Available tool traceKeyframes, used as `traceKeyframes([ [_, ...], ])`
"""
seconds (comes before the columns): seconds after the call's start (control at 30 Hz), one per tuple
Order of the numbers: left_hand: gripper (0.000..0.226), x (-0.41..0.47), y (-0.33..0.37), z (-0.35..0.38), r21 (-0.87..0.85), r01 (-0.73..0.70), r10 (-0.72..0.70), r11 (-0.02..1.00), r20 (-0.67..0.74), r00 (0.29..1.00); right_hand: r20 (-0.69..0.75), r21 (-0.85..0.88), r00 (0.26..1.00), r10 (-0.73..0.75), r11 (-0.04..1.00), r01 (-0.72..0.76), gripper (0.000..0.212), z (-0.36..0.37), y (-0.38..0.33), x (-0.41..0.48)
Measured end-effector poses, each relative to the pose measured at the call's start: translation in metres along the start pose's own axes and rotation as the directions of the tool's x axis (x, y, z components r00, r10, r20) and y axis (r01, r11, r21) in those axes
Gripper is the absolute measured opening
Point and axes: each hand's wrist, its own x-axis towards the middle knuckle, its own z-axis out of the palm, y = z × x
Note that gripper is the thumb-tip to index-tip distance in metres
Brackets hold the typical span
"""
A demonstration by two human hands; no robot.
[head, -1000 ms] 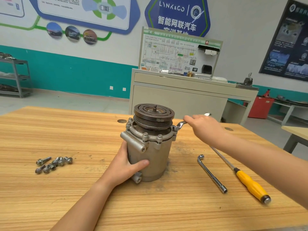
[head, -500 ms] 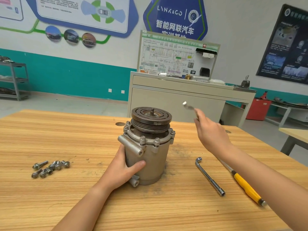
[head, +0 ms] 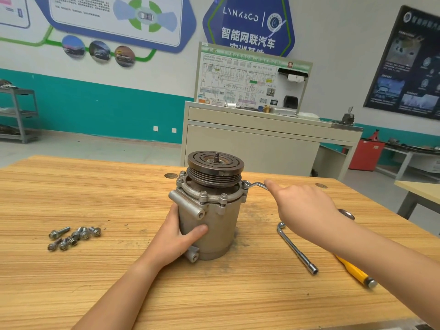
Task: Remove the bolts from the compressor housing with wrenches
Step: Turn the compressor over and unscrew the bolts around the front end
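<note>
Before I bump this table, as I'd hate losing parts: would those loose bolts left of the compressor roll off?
The loose bolts would probably roll in short arcs: flanged heads wider than shanks. No table edge shows near them, so a drop seems unlikely, though the pile may scatter.

You are standing in an automotive training workshop: a blue hexagonal Lynk&Co wall sign (head: 248, 22) is hanging above a white wiring-diagram teaching board (head: 238, 82), which is sitting on a cream metal cabinet (head: 250, 148), and a grey metal shelf rack (head: 20, 115) is standing far left.

One compressor (head: 214, 225), two wrenches (head: 256, 185) (head: 296, 248), one screwdriver (head: 354, 272)
</note>
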Motion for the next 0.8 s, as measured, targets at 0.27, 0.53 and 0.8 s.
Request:
traceKeyframes([
  [0.27,0.057,0.001,-0.002,0.0,0.005,0.0,0.0,1.0,-0.01,1.0,0.15,-0.075,0.989,0.013,0.997,-0.001,0.062,-0.012,-0.039,-0.005],
  [0.53,0.055,0.002,-0.003,0.0,0.011,-0.007,0.007,1.0,-0.01,1.0,0.131,-0.169,0.985,-0.109,0.977,0.131,0.026,-0.045,-0.027,0.005],
  [0.8,0.055,0.002,-0.003,0.0,0.011,-0.003,0.003,1.0,-0.014,1.0,0.06,-0.13,0.994,-0.095,0.986,0.102,0.026,-0.031,-0.028,-0.002],
])
